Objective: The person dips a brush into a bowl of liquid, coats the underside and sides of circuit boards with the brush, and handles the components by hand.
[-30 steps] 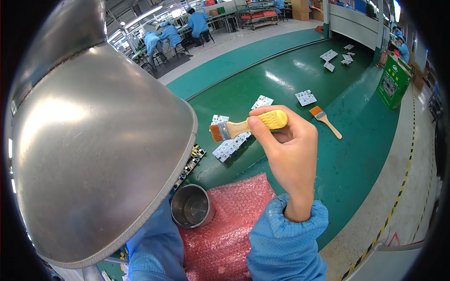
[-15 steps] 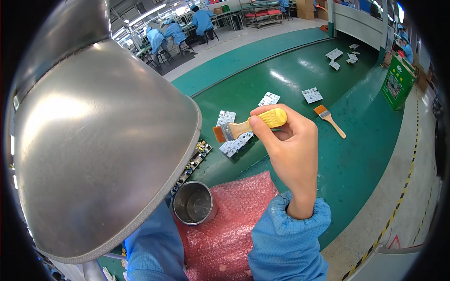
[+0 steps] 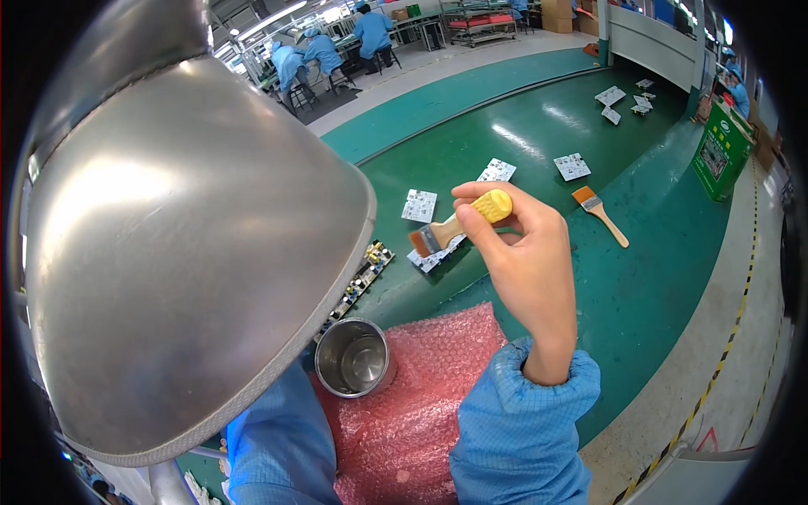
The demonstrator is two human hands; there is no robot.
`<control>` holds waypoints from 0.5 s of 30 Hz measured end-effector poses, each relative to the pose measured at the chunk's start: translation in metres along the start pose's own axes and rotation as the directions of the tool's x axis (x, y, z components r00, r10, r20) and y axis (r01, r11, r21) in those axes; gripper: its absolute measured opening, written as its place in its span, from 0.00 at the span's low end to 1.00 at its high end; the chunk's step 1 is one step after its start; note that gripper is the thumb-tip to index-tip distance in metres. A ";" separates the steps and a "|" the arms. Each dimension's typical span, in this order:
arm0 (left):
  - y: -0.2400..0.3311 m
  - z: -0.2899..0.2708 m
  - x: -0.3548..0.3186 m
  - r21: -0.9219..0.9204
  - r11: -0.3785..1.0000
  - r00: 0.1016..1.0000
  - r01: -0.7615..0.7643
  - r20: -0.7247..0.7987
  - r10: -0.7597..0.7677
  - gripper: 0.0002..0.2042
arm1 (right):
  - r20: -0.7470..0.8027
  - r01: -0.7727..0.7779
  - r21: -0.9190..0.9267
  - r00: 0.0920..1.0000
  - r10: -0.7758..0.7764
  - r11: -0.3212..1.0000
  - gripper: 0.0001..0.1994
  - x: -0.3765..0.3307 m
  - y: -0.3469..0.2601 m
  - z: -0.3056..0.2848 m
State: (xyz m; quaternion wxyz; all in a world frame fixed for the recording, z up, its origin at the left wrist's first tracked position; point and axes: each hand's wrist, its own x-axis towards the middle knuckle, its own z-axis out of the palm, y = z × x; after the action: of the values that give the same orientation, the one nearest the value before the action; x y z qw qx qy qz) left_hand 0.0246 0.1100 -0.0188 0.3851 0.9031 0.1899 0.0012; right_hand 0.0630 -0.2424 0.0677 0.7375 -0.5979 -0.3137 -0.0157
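Observation:
My right hand is raised above the green bench and holds a small brush by its yellow handle, bristles pointing left. Under the brush lies a white circuit board. A long circuit board with components pokes out from under a big metal lamp shade. My left hand is hidden behind that shade; only its blue sleeve shows. A small steel cup stands on pink bubble wrap near my sleeves.
More white circuit boards lie on the green bench, with a second wooden-handled brush to the right. A green box stands at far right. People in blue coats sit at benches in the back.
My right hand with the brush has stayed in nearly the same place; the view has shifted slightly. The cup and boards have not moved.

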 end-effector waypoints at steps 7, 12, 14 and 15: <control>-0.023 -0.018 -0.051 -0.028 0.999 0.996 0.027 -0.080 -0.029 0.17 | 0.085 -0.015 -0.125 0.996 0.025 0.992 0.08 -0.010 0.004 0.011; -0.029 -0.035 -0.100 -0.106 0.994 0.986 0.029 -0.162 -0.046 0.17 | 0.143 0.065 -0.175 0.989 -0.040 0.983 0.08 -0.009 0.006 0.012; -0.037 -0.043 -0.123 -0.150 0.988 0.976 0.031 -0.208 -0.062 0.17 | 0.172 0.106 -0.184 0.982 -0.074 0.977 0.09 -0.006 0.007 0.015; -0.041 -0.048 -0.135 -0.183 0.983 0.969 0.026 -0.236 -0.069 0.17 | 0.162 0.095 -0.202 0.985 -0.063 0.975 0.09 -0.005 0.007 0.017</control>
State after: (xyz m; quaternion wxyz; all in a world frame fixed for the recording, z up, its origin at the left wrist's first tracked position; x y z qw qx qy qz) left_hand -0.1217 0.1224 0.0058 0.4388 0.8532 0.2559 0.1186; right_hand 0.0548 -0.2268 0.0606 0.6427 -0.6585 -0.3903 -0.0315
